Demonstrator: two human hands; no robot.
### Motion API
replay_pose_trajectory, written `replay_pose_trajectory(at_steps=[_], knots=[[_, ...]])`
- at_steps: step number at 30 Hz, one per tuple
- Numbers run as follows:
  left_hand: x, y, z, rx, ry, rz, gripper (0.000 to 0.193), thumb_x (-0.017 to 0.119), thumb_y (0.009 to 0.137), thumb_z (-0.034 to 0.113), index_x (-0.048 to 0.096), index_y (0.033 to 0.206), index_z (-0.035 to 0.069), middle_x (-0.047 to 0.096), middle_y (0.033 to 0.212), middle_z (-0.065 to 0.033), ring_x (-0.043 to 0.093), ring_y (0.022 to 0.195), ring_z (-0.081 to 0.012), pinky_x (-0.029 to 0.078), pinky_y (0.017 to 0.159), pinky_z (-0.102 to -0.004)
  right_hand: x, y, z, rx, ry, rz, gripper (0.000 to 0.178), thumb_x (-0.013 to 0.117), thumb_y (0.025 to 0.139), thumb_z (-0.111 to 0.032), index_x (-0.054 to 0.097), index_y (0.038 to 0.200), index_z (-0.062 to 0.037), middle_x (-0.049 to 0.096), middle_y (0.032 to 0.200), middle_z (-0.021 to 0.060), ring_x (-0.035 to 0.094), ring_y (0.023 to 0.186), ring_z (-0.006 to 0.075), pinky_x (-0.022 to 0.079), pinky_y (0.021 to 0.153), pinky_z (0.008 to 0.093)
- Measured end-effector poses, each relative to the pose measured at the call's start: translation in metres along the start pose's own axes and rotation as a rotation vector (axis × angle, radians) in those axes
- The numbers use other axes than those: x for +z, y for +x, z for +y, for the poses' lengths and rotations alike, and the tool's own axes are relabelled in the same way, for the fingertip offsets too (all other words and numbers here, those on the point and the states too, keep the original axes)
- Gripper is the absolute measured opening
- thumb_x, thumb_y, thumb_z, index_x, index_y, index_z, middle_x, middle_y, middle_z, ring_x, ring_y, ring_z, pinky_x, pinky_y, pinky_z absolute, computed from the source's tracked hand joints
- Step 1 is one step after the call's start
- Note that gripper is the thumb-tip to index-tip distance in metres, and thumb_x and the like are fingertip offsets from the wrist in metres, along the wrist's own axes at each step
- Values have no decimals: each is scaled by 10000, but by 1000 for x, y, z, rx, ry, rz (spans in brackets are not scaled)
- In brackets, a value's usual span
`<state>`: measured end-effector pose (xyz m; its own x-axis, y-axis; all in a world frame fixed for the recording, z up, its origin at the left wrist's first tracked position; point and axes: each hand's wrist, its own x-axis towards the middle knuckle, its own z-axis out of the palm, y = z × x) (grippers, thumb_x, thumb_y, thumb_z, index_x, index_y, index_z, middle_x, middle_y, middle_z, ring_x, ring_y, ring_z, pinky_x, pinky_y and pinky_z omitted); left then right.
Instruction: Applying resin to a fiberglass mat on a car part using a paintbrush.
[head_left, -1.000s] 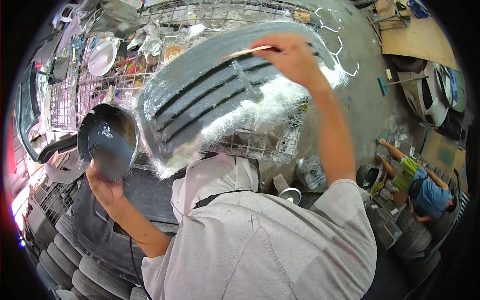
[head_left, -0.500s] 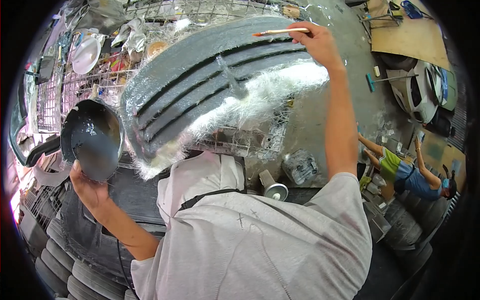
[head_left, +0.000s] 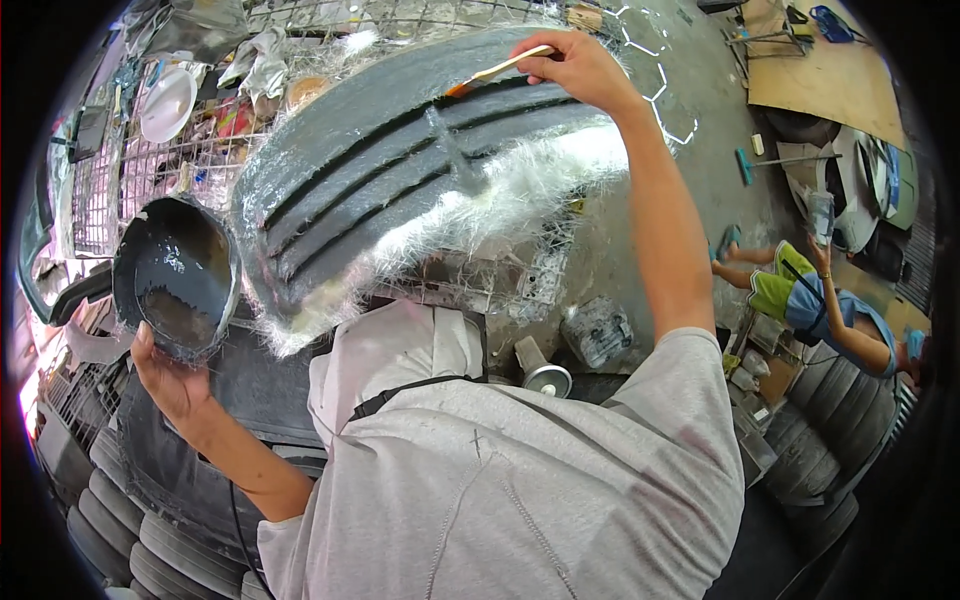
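Observation:
My right hand [head_left: 575, 68] grips a paintbrush [head_left: 500, 68] by its pale wooden handle. Its orange-tinged bristles reach the upper face of a curved dark grey panel [head_left: 350, 130], just above the topmost slot; whether they touch I cannot tell. Several long black slots run across the panel, and frayed white glass fibre [head_left: 520, 190] fringes its near edge. On the left, my left hand [head_left: 172, 375] holds up a dark bowl [head_left: 180, 250] by its near rim, thumb at the lip. Some murky liquid lies in the bowl's bottom.
Wire mesh [head_left: 150, 165] with a white bowl [head_left: 168, 105] lies at the far left. Right of my body stand a lamp-like round object [head_left: 547, 378] and a grimy grey block [head_left: 597, 332]. Another person [head_left: 840, 320] is at the right, near stacked tyres [head_left: 840, 420].
My right hand has moved left with the paintbrush, whose bristles have tilted down toward the slots. The bowl has shifted slightly left. The other person at right has moved, holding something clear.

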<state>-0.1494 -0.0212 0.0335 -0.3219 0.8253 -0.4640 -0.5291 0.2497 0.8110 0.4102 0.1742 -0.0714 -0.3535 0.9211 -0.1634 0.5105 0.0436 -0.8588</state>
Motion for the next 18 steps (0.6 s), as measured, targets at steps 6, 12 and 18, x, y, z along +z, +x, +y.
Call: replay_pose_trajectory(at_steps=[6, 12, 18], knots=[[-7, 0, 0, -11, 1, -14, 298, 659, 893, 209, 651, 1134, 34, 689, 1151, -79, 661, 1058, -225, 551, 914, -406, -8, -4, 16, 32, -5, 29, 176, 678, 922, -128, 715, 1070, -42, 691, 828, 18, 622, 743, 81, 489, 693, 233], [1, 3, -5, 30, 53, 27, 362, 671, 895, 265, 632, 1164, 26, 685, 1151, -98, 681, 1026, -243, 597, 832, -420, -23, -14, 29, -5, -94, 120, 156, 692, 894, -141, 736, 1021, -62, 702, 772, 34, 658, 719, 97, 483, 634, 254], [-8, 10, -1, -30, 42, -9, 378, 652, 904, 248, 621, 1198, 13, 668, 1189, -94, 644, 1083, -237, 526, 942, -408, -57, -30, 45, 60, -190, 178, 155, 675, 917, -127, 730, 1048, -66, 671, 769, 5, 603, 703, 60, 460, 643, 237]])
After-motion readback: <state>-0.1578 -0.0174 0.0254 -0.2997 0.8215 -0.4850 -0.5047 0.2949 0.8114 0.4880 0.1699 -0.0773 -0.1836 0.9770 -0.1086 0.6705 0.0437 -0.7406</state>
